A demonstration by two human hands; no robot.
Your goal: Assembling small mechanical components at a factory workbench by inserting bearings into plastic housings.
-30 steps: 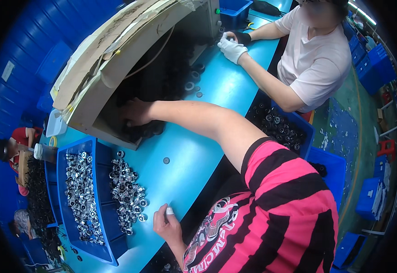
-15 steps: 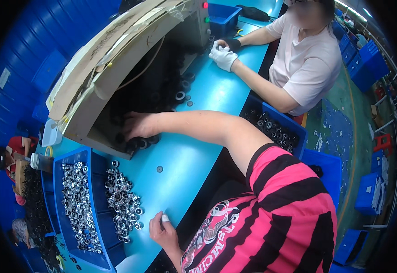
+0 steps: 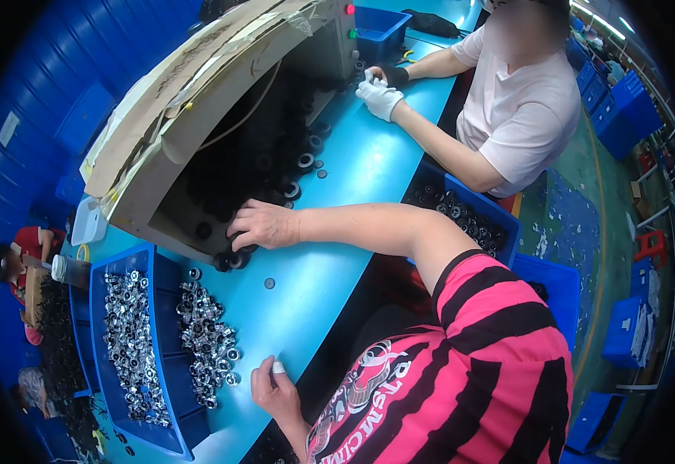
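Right hand: the person's bare right hand, near centre toward nine o'clock, bends its fingers down at the mouth of the cabinet; whether they close on a part cannot be told.
Left hand: the bare left hand, at seven o'clock by the table edge, is loosely open, a white wrap on one fingertip.
Black parts: a heap of small black round parts, at ten to eleven o'clock, reaches the right fingers; the inside is dark, so its depth is probably only partly visible.
Cabinet: a cream open-fronted box at ten o'clock encloses most of the heap.
Disc: one small grey round disc lies at six o'clock from the right hand, on the glossy light-blue tabletop.
Silver parts: shiny silver-and-black pieces lie at eight o'clock, beside a blue plastic bin holding more.
Co-worker: a person in a pale shirt sits at two o'clock, wearing a white glove.
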